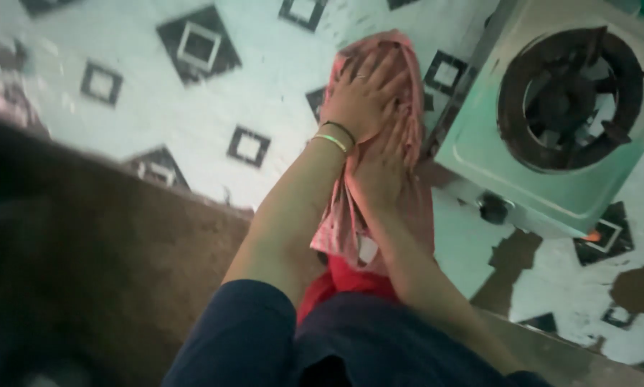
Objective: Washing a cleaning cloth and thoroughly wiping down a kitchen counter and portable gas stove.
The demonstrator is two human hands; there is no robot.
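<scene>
A person is pressing a pink checked cloth (408, 107) flat against the bench (264, 79) with both hands, the left hand (361, 93) lying spread on top and the right hand (379, 172) just below it, fingers (379, 68) of both resting open on the fabric rather than gripping it. The cloth is lying beneath the fingers and trailing back toward the body. Judging by brown stains (637, 290) showing well off to the right, wiping looks only partly done. A single-burner gas stove (559, 100) is sitting just right of the fingers on the diamond-patterned covering.
</scene>
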